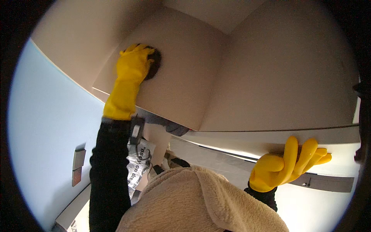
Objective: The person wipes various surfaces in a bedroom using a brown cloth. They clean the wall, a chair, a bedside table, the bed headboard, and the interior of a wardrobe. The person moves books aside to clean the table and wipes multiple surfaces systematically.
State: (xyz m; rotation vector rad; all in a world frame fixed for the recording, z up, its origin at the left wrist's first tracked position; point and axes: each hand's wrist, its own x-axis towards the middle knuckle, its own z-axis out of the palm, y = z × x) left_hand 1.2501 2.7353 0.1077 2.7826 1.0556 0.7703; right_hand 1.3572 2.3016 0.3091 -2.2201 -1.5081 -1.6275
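My left hand (133,65), in a long yellow rubber glove, presses a dark cloth or pad (155,63) against a beige panel (181,65) inside a cabinet. Its fingers curl over the dark piece, whose exact kind does not show. Lower down on the right is my right hand (276,166), gloved in yellow too. It holds nothing visible, and its fingers stretch up and apart against the pale front edge (232,140) of the cabinet. A small dark device (137,129) is strapped at my left wrist.
Beige side walls (286,73) enclose the cabinet. At left stands a pale blue wall (50,116) with two switch plates (78,164). A printed plastic bag (141,162) lies below my left arm, near grey floor tiles (208,154). My fleecy beige garment (185,197) fills the lower middle.
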